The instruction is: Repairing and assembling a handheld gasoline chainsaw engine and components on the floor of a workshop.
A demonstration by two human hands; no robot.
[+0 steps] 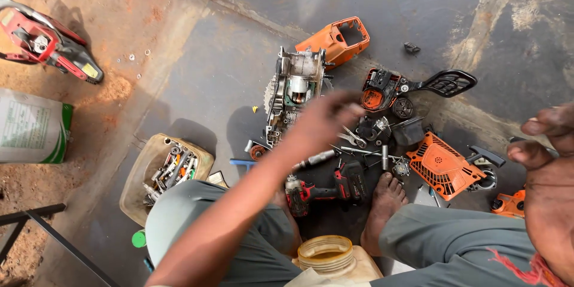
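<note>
several parts already lie stripped on the floor; your left hand [320, 122] reaches over the engine block [294, 92] at 12 o'clock, fingers blurred, grip unclear; right hand [547, 143] loosely curled, empty; reassembly remains.

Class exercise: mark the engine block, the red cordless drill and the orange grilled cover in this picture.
engine block [294, 86]: head view, on its grey metal middle.
drill [317, 191]: head view, on its red body.
grilled cover [441, 164]: head view, on the orange slotted face.
</note>
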